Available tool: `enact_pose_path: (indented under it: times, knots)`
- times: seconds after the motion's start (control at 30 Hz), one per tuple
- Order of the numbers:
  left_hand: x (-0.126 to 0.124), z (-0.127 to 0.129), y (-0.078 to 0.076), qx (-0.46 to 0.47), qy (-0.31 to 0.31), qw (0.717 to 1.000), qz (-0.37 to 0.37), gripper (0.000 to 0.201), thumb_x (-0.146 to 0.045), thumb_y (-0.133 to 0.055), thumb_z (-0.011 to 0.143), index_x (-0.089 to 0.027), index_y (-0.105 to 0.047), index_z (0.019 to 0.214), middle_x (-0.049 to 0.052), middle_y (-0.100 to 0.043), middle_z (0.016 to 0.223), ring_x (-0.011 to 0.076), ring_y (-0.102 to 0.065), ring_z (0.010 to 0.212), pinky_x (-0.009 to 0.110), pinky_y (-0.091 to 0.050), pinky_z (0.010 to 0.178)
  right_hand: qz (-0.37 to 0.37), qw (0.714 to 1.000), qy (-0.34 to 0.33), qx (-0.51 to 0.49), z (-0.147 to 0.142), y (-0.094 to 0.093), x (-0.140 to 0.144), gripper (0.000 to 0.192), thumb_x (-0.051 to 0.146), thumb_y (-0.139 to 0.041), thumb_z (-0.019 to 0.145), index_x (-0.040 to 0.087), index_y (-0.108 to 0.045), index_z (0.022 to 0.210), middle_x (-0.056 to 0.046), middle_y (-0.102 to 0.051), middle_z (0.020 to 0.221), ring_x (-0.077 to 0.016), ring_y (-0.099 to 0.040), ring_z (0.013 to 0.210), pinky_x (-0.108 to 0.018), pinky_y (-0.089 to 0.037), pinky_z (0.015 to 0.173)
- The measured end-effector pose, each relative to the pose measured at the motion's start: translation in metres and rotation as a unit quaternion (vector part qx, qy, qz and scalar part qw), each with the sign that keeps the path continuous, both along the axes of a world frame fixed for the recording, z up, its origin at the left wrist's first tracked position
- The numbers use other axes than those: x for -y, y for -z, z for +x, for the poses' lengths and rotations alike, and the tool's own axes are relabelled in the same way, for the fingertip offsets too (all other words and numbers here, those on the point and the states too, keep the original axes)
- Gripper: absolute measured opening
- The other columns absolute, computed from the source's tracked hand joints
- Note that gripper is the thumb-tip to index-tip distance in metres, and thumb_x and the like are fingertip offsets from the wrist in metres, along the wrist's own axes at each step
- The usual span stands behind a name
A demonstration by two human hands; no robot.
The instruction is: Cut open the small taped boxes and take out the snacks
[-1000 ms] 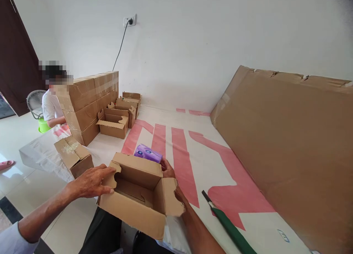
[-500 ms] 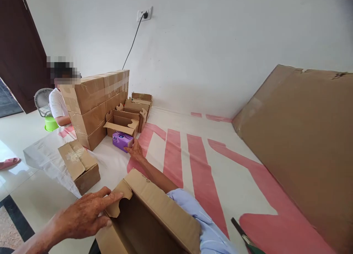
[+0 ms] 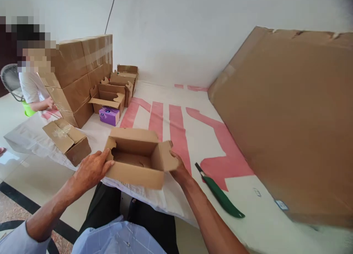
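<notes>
An open cardboard box (image 3: 138, 173) with notched end flaps sits near the table edge in front of me, its inside showing bare. My left hand (image 3: 92, 169) grips its left end, thumb on the near side. At the opposite end, my right hand (image 3: 179, 169) holds the box by the right flap, its fingers partly hidden behind the cardboard. Beyond the box, a purple tissue box (image 3: 109, 116) rests on the cloth against another open cardboard box (image 3: 106, 99). A knife with a green sheath or handle (image 3: 220, 197) lies right of my right forearm.
Stacked taped cartons (image 3: 74, 70) stand at the left, with a smaller closed carton (image 3: 67, 140) before them. More open boxes (image 3: 125, 77) line up behind. A large cardboard sheet (image 3: 289, 125) leans at the right. A person (image 3: 33, 81) sits beyond the stack.
My right hand has let go of the purple tissue box and come back to the open cardboard box. That box now lies level between both hands. The view has tilted down.
</notes>
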State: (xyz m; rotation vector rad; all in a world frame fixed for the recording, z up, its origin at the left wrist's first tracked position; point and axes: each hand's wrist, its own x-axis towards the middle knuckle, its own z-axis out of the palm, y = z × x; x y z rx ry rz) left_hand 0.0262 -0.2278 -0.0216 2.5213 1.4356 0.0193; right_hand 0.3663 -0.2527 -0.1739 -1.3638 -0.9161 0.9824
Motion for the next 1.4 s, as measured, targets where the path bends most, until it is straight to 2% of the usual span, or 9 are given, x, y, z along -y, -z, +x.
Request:
enact_pose_path:
  times: [0.2, 0.3, 0.4, 0.57, 0.73, 0.93, 1.2, 1.3, 1.4]
  knots:
    - [-0.028, 0.025, -0.010, -0.001, -0.013, 0.999, 0.046, 0.040, -0.050, -0.049, 0.107, -0.020, -0.063, 0.129, 0.016, -0.062, 0.137, 0.0353, -0.066, 0.122, 0.051, -0.054, 0.102, 0.012, 0.996, -0.010, -0.089, -0.017, -0.007, 0.025, 0.057, 0.073, -0.078, 0.075, 0.027, -0.076, 0.108, -0.007, -0.079, 0.104, -0.0285, -0.073, 0.099, -0.040, -0.060, 0.083]
    - [-0.043, 0.025, -0.015, 0.037, 0.070, 0.995, 0.068, 0.044, -0.053, -0.062, 0.100, -0.021, -0.067, 0.128, 0.018, -0.037, 0.165, 0.0410, -0.045, 0.149, 0.058, -0.045, 0.116, 0.021, 0.995, -0.008, -0.096, -0.027, -0.017, 0.020, 0.060, 0.074, -0.079, 0.074, 0.026, -0.076, 0.110, -0.007, -0.078, 0.107, -0.0276, -0.072, 0.100, -0.040, -0.060, 0.088]
    - [-0.053, 0.020, -0.017, 0.039, 0.165, 0.985, 0.004, 0.071, -0.058, -0.087, 0.078, -0.020, -0.066, 0.135, 0.020, -0.020, 0.175, 0.0456, -0.026, 0.159, 0.061, -0.036, 0.124, 0.043, 0.996, -0.021, -0.074, -0.038, -0.030, 0.017, 0.055, 0.073, -0.075, 0.079, 0.025, -0.076, 0.105, -0.007, -0.077, 0.107, -0.0263, -0.071, 0.098, -0.038, -0.059, 0.085]
    - [-0.067, -0.006, -0.020, 0.022, 0.161, 0.985, -0.057, 0.025, -0.040, -0.076, 0.088, -0.018, -0.074, 0.098, 0.015, -0.035, 0.172, 0.0372, -0.034, 0.158, 0.054, -0.030, 0.129, 0.109, 0.994, -0.016, -0.006, -0.056, -0.047, 0.025, 0.049, 0.066, -0.067, 0.090, 0.025, -0.075, 0.115, -0.008, -0.073, 0.114, -0.0248, -0.068, 0.102, -0.037, -0.057, 0.082]
    - [-0.076, -0.037, -0.026, 0.098, 0.125, 0.984, -0.084, 0.023, -0.043, -0.069, 0.084, -0.020, -0.073, 0.085, 0.008, -0.050, 0.164, 0.0321, -0.043, 0.153, 0.046, -0.029, 0.130, 0.131, 0.991, 0.028, 0.020, -0.065, -0.045, 0.037, 0.039, 0.056, -0.060, 0.096, 0.026, -0.075, 0.114, -0.007, -0.072, 0.114, -0.0252, -0.066, 0.104, -0.040, -0.053, 0.090]
    - [-0.070, -0.042, -0.026, 0.097, 0.095, 0.989, -0.064, 0.020, -0.033, -0.060, 0.077, -0.020, -0.074, 0.081, 0.008, -0.064, 0.148, 0.0343, -0.044, 0.151, 0.049, -0.029, 0.130, 0.139, 0.990, 0.011, 0.019, -0.081, -0.041, 0.046, 0.030, 0.048, -0.061, 0.094, 0.029, -0.074, 0.114, -0.007, -0.070, 0.119, -0.0251, -0.066, 0.107, -0.037, -0.056, 0.084]
    - [-0.062, 0.007, -0.047, 0.068, 0.124, 0.989, -0.044, 0.040, -0.055, -0.061, 0.090, -0.018, -0.075, 0.095, 0.011, -0.073, 0.119, 0.0313, -0.063, 0.120, 0.043, -0.050, 0.108, 0.110, 0.992, 0.033, -0.044, -0.080, -0.017, 0.033, 0.054, 0.055, -0.067, 0.091, 0.027, -0.066, 0.137, -0.009, -0.071, 0.126, -0.0254, -0.070, 0.102, -0.038, -0.061, 0.081]
    - [-0.063, 0.040, -0.064, 0.020, 0.124, 0.991, -0.034, 0.053, -0.063, -0.049, 0.098, -0.016, -0.070, 0.085, 0.006, -0.069, 0.086, 0.0229, -0.063, 0.083, 0.036, -0.051, 0.081, 0.068, 0.989, 0.055, -0.123, -0.060, 0.003, 0.013, 0.054, 0.057, -0.073, 0.086, 0.023, -0.071, 0.128, -0.009, -0.077, 0.108, -0.0254, -0.073, 0.087, -0.040, -0.063, 0.074]
    - [-0.070, 0.068, -0.084, 0.010, 0.201, 0.976, -0.088, 0.052, -0.063, -0.052, 0.097, -0.016, -0.072, 0.093, 0.004, -0.068, 0.085, 0.0197, -0.061, 0.079, 0.031, -0.045, 0.072, 0.029, 0.984, 0.060, -0.166, -0.036, 0.016, -0.007, 0.040, 0.057, -0.078, 0.082, 0.023, -0.077, 0.103, -0.007, -0.078, 0.087, -0.0267, -0.074, 0.076, -0.043, -0.065, 0.071]
